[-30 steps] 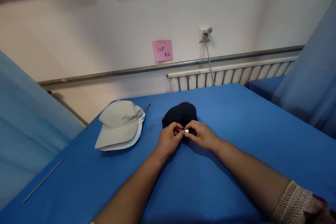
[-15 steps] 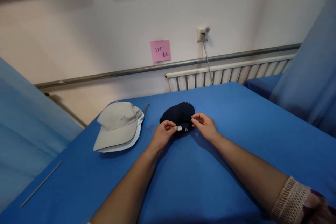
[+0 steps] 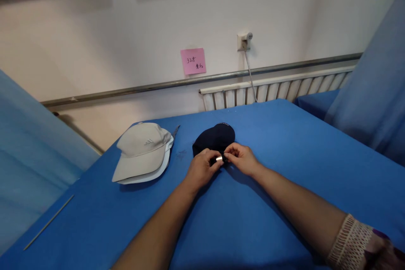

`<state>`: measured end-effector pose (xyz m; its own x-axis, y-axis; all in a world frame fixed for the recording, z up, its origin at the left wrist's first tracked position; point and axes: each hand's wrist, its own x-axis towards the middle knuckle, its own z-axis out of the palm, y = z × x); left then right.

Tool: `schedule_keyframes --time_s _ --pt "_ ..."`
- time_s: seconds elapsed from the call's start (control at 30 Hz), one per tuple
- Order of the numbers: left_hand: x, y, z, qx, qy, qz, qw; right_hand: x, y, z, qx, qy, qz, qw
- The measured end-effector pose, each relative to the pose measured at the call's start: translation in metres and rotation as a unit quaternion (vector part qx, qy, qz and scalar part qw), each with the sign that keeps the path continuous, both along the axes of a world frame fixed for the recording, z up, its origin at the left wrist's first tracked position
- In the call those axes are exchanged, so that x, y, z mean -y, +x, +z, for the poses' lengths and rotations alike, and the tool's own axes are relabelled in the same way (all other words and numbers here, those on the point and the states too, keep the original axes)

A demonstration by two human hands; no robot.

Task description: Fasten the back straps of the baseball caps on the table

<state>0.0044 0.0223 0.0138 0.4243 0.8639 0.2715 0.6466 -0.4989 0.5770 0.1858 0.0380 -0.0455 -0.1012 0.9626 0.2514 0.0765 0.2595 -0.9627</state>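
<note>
A dark navy cap [image 3: 211, 138] lies on the blue-covered table [image 3: 221, 228], its back strap side towards me and its brim away. My left hand [image 3: 202, 168] pinches the strap at a shiny metal buckle [image 3: 219, 158], thumb below and fingers above. From the other side my right hand [image 3: 242, 157] is closed with thumb and forefinger on the dark strap just right of the buckle. The fingers cover most of the strap, so its end is hidden.
Left of the hands lie stacked caps, a beige cap [image 3: 142, 143] on a white cap [image 3: 158, 174]. A thin stick [image 3: 49, 222] rests near the left edge. A wall with a pink note [image 3: 193, 61], a socket [image 3: 244, 42] and a radiator [image 3: 268, 92] stands behind; blue curtains [image 3: 370, 80] flank the table.
Both hands have come closer together at the strap. My left hand has shifted right onto the buckle, and my right hand has moved left and slightly nearer me.
</note>
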Motion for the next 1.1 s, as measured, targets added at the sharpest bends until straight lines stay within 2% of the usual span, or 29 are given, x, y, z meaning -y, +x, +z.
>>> schedule_keyframes --time_s 0.2,0.57,0.87,1.1 --pt "0.0019 0.0004 0.0055 -0.058 0.03 0.008 0.998 -0.0002 0.0011 0.0039 -0.02 -0.017 0.028 0.999" --pt "-0.0011 -0.0038 0.0009 -0.073 0.05 0.013 0.996 -0.0041 0.0044 0.0076 -0.042 -0.081 0.05 0.995" --pt "-0.0015 -0.0039 0.003 -0.063 0.047 0.034 0.996 -0.0041 0.0052 0.006 -0.042 -0.065 0.033 0.996" --pt "-0.0022 -0.0037 0.0023 -0.041 0.066 0.033 0.996 -0.0044 0.0054 0.0048 -0.042 -0.063 0.049 0.996"
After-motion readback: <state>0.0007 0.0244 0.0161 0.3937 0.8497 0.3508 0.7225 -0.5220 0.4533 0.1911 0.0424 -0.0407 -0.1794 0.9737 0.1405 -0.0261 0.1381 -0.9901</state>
